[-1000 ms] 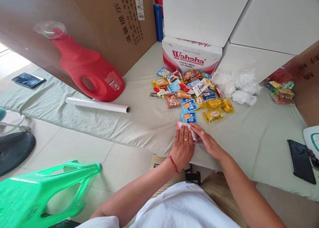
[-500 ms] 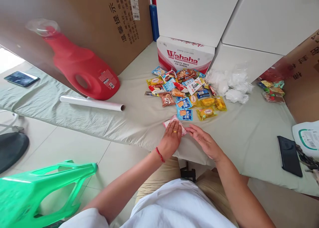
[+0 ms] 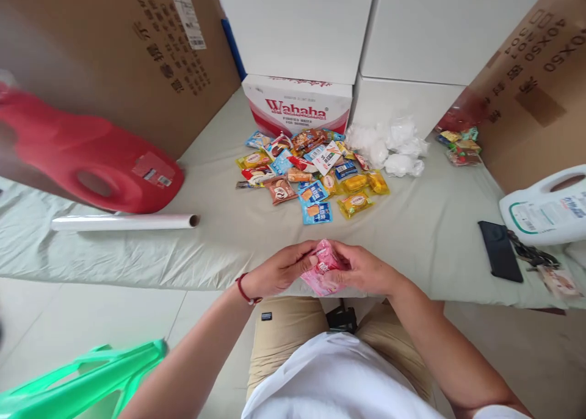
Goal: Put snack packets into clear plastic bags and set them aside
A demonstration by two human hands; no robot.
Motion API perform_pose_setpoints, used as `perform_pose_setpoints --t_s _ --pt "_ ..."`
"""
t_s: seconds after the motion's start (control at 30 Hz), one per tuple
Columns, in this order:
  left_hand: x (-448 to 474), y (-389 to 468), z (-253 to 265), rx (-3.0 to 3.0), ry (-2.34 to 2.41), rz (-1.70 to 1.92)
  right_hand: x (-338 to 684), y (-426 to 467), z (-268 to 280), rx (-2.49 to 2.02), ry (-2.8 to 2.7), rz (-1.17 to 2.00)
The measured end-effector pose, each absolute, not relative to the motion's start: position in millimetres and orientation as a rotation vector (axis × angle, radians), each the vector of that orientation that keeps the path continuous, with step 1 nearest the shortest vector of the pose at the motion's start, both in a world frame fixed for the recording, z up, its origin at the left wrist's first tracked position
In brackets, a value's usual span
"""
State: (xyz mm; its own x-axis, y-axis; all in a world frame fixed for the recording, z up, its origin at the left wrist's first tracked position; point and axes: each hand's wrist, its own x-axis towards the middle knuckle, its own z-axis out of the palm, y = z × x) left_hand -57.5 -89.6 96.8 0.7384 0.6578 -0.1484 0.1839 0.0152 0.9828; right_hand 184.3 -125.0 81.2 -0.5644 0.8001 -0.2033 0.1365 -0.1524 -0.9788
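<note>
A pink snack packet (image 3: 324,271) is held between both hands at the near edge of the cloth-covered surface. My left hand (image 3: 284,269) grips its left side, thumb on the front and fingers behind. My right hand (image 3: 361,269) grips the right side the same way. Just beyond the hands lies a pile of wrapped snacks (image 3: 300,174) in yellow, blue, red and brown wrappers. Closest to the hands in that pile is a blue snack packet (image 3: 317,212).
Behind the snacks stand a Wahaha box (image 3: 297,109) and crumpled clear plastic bags (image 3: 389,144). On the left are a red jug (image 3: 101,157) and a film roll (image 3: 123,222). A phone (image 3: 500,251) and white jug (image 3: 549,205) lie right. A green stool (image 3: 91,379) stands below.
The pink packet, earlier flat under my left hand, is now lifted and gripped in both hands, nearer my body. The camera view has shifted, moving surroundings leftward.
</note>
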Motion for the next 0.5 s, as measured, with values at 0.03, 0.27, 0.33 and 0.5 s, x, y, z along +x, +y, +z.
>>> perform_pose_setpoints --t_s 0.03,0.27,0.33,0.5 --pt "-48 -89 96 1.556 0.665 0.409 187 -130 81 -1.086 -1.579 1.765" --pt "11 -86 68 1.535 0.883 0.563 233 -160 68 -1.289 -1.093 1.682" --pt "7 -81 58 1.613 1.099 0.744 264 -159 68 -1.419 -1.047 1.52" --pt "-59 -76 29 1.823 1.54 0.912 381 -109 70 -1.748 -0.917 0.821"
